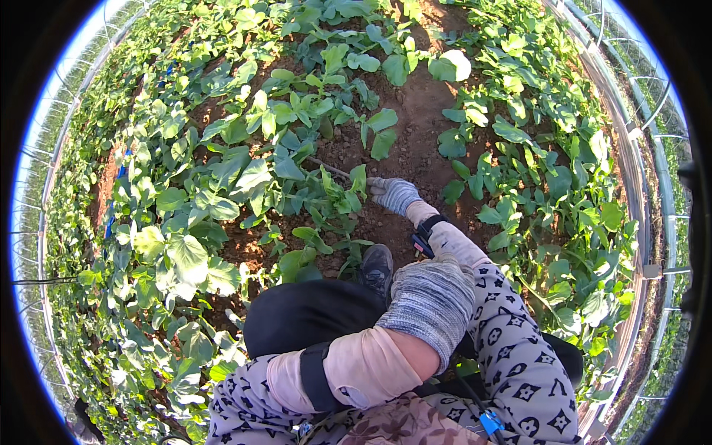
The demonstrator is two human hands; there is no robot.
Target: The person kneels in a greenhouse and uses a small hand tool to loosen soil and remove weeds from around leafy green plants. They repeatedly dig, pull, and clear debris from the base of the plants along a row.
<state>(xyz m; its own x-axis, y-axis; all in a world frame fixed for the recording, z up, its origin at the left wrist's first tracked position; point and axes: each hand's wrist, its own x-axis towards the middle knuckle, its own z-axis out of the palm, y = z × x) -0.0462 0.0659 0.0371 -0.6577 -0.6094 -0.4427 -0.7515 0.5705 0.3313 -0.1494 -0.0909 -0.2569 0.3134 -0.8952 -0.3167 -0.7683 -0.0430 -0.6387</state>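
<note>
My right hand point(396, 196), in a grey-and-white knit glove, reaches forward low over the soil. Its fingers are closed around the end of a thin stick-like shaft point(334, 168), whose far end disappears among leaves. Broad-leaved green plants point(345, 192) stand beside that hand and partly cover the shaft. Nearer to me, my left hand point(434, 295) wears a matching glove and is bent over toward my right forearm, by the pink sleeve point(459, 245). Its fingers are mostly hidden, so whether they grip the sleeve is unclear.
Dense rows of leafy crops point(189, 256) grow on the left, with more plants point(517, 167) on the right. A strip of brown soil point(417, 117) runs between them. My shoe point(377, 270) rests near the stems. Pale metal hoops and rails point(639, 133) line the right edge.
</note>
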